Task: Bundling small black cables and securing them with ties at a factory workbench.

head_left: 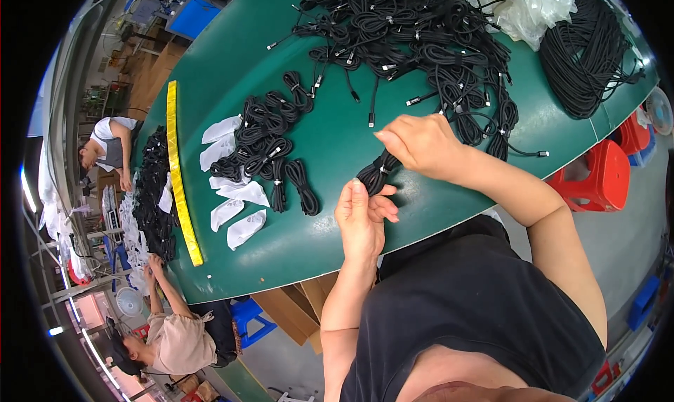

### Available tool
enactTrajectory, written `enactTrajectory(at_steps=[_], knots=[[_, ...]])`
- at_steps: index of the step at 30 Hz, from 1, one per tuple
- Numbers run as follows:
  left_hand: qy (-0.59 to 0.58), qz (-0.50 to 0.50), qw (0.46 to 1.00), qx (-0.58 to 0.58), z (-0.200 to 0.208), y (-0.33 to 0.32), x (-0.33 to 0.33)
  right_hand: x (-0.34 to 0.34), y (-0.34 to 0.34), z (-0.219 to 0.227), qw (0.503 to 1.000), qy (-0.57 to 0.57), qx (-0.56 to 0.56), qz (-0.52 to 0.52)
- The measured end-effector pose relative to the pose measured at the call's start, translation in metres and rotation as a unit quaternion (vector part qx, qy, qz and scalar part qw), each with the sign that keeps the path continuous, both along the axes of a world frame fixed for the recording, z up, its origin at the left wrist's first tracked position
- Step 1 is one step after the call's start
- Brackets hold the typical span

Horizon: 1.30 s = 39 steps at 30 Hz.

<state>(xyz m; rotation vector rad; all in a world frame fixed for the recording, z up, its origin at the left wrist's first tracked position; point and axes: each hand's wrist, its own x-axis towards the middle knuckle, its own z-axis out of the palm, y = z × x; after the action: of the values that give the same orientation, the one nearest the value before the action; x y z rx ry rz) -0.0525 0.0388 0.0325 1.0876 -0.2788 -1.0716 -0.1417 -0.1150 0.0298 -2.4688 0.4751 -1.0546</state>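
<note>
A coiled black cable (375,175) with a pale tie round its middle is held between my two hands, above the near edge of the green table (316,248). My left hand (364,211) pinches its lower end, thumb and forefinger closed, other fingers loosely curled. My right hand (423,146) is closed around the upper end, which its fingers hide. Left of my hands lie several tied black cable bundles (277,146). Beside them are several white pouches (246,228). A big heap of black cables (414,41) with silver connectors spreads over the far side.
A yellow strip (184,184) crosses the table at left; beyond it lie more black cables (154,191). Two people (175,339) (112,146) work there. A large black cable coil (586,58) and clear plastic bags (540,9) sit far right. Red stools (600,177) stand beside the table.
</note>
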Motion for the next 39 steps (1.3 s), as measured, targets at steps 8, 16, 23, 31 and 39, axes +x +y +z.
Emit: enactTrajectory(at_steps=[8, 16, 23, 31, 39], knots=[[0.210, 0.186, 0.936, -0.212, -0.001, 0.008, 0.052, 0.035, -0.089, -0.001, 0.944, 0.196, -0.142, -0.224], [0.057, 0.063, 0.991, -0.101, -0.009, 0.014, 0.040, 0.001, -0.060, 0.046, 0.969, -0.046, 0.223, -0.097], [-0.076, -0.079, 0.982, -0.155, 0.010, -0.013, 0.013, -0.026, -0.006, 0.050, 0.899, -0.068, 0.406, 0.149], [-0.012, -0.013, 0.990, -0.140, 0.011, -0.010, 0.016, -0.031, 0.013, 0.045, 0.998, -0.062, -0.021, 0.026], [-0.027, -0.019, 0.989, -0.144, 0.010, -0.005, 0.012, -0.032, 0.018, 0.038, 0.987, 0.004, -0.069, 0.147]])
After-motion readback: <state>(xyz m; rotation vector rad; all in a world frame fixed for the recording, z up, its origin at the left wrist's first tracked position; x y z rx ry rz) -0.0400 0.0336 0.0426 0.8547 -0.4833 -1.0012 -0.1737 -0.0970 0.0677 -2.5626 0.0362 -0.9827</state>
